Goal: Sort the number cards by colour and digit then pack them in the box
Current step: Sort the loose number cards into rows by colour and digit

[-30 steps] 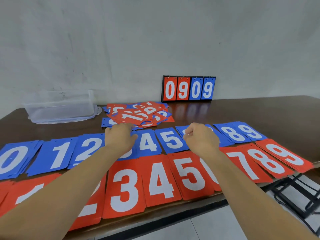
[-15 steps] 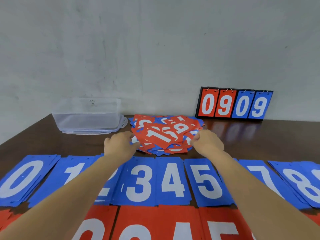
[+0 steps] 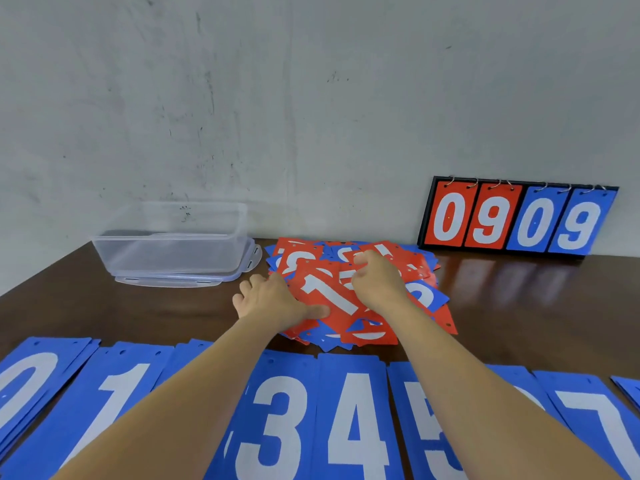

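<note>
Both hands have moved onto the pile [image 3: 424,296], the left hand [image 3: 273,301] gripping the red card [image 3: 325,292] and the right hand [image 3: 379,284] pinching into the pile, so better lift one card only.

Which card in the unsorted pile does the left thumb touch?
The red 1 card, topmost and face up; the left hand rests its thumb on its near edge.
</note>
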`<state>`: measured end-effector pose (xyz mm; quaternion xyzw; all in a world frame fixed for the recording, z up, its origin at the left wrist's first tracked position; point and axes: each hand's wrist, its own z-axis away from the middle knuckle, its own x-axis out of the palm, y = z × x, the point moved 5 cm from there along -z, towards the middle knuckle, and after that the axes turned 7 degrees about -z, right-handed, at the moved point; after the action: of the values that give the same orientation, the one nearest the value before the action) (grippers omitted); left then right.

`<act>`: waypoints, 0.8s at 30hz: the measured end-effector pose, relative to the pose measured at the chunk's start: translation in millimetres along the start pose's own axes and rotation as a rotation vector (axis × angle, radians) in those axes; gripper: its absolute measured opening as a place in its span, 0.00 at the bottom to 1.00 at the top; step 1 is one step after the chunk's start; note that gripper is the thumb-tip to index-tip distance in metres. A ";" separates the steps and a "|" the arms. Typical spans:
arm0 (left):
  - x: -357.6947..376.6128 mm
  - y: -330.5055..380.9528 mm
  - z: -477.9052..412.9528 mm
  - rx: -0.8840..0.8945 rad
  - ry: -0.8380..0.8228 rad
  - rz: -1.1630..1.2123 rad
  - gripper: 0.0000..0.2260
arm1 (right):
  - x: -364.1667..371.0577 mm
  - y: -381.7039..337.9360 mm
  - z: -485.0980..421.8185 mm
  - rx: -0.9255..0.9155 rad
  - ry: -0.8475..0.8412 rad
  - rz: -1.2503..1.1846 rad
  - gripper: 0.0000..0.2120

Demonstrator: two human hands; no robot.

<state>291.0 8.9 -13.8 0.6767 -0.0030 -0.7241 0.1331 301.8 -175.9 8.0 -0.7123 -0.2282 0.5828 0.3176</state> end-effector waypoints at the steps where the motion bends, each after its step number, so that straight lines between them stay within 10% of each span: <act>1: 0.4 -0.8 -2.8 -0.006 -0.008 0.021 0.48 | 5.6 -0.6 -5.3 -0.017 -0.037 -0.033 0.20; 13: 0.8 -3.9 -4.4 0.012 0.055 0.203 0.47 | 48.7 -9.2 -35.0 0.071 -0.206 -0.275 0.33; 24: -36.1 -16.2 -0.9 0.048 0.259 0.886 0.06 | 4.7 -36.2 -7.4 -0.012 -0.092 -0.658 0.04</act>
<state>290.6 31.8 18.5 0.6980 -0.2922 -0.5065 0.4132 311.6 -148.9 31.7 -0.5752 -0.4634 0.4792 0.4741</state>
